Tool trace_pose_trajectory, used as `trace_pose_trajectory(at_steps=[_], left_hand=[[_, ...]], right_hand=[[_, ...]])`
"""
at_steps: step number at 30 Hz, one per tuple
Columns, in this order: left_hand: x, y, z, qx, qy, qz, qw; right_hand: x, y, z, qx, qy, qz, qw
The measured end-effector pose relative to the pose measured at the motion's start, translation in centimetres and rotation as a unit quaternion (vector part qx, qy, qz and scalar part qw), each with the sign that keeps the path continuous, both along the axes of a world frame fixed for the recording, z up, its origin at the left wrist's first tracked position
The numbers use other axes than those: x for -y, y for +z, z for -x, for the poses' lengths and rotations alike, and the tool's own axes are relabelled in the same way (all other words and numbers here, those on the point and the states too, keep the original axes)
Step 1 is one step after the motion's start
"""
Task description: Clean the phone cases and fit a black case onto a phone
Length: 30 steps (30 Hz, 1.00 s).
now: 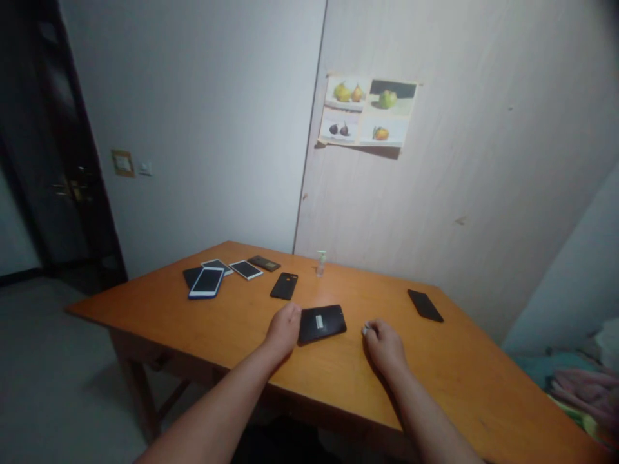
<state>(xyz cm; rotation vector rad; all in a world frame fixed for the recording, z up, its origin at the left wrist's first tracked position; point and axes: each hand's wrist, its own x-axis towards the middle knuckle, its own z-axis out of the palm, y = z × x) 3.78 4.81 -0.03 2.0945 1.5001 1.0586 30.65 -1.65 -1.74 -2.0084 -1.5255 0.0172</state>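
While lying flat on the desk (464, 380) at twelve o'clock, black phone (322, 323): stiff, slick, light, breakable, best pinched by its long edges; left hand (283, 330) curled touching its nine-o'clock end, right hand (384, 345) pinched on something small, unclear.

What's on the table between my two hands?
In the head view, a black phone lies between the left hand and right hand, touching the left.
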Motion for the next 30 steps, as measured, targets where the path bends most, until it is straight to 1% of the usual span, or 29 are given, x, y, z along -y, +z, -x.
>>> trace_pose_trajectory(at_steps=[3,6,11,17,21,24,28,30], left_hand=[[0.4,-0.6,0.5,0.002,0.016,0.025,1.0],[1.2,-0.8,0.9,-0.02,0.026,0.045,0.998],[2.6,-0.2,0.8,-0.072,0.04,0.061,0.995],[3.9,0.7,0.5,-0.125,0.038,0.044,0.99],[4.9,0.7,0.8,-0.138,0.025,0.026,0.99],[5.9,0.5,1.4,-0.142,0.003,0.008,0.99],[6.8,0.5,2.1,-0.15,-0.031,0.003,0.988],[7.0,0.5,2.3,-0.152,-0.042,0.005,0.987]], right_hand=[[0.1,0.1,0.0,0.001,-0.006,0.016,1.0],[0.2,0.3,0.1,0.016,-0.008,0.026,1.0],[0.7,0.8,0.5,0.041,0.016,0.038,0.998],[1.3,1.2,0.8,0.039,0.044,0.026,0.998],[1.6,1.1,1.7,0.028,0.05,0.004,0.998],[2.1,1.0,2.8,0.034,0.071,-0.01,0.997],[2.9,1.1,4.4,0.063,0.088,-0.009,0.994],[3.6,1.1,5.8,0.08,0.091,-0.003,0.993]])
